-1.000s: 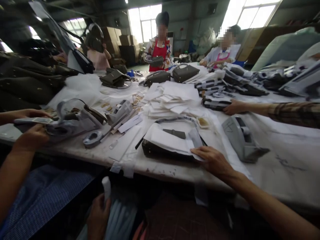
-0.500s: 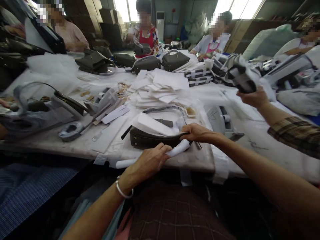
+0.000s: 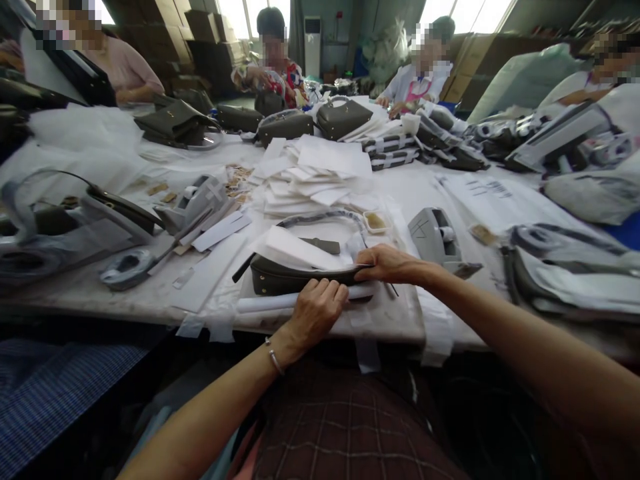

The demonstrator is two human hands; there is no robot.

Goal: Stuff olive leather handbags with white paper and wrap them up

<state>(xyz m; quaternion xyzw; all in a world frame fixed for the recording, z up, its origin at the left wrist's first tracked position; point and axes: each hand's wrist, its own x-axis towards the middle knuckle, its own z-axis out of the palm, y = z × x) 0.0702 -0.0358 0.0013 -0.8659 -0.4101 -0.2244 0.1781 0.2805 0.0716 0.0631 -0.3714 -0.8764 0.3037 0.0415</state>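
A dark olive handbag (image 3: 280,279) lies on its side at the table's near edge, with white paper (image 3: 295,248) tucked over it and a wrapped handle (image 3: 320,217) arching behind. My left hand (image 3: 317,310) presses a white rolled tube (image 3: 270,302) against the bag's front, fingers curled over it. My right hand (image 3: 393,265) grips the bag's right end, fingers closed on its edge.
A grey tape dispenser (image 3: 437,239) stands right of the bag, another (image 3: 197,203) to the left. A stack of white paper sheets (image 3: 315,173) lies behind. More handbags (image 3: 343,117) and several seated people line the far side. The table edge (image 3: 150,313) runs in front of me.
My left hand has brought the white tube up from below the table and laid it flat along the bag's front. The co-worker's arm at the right has left the view.
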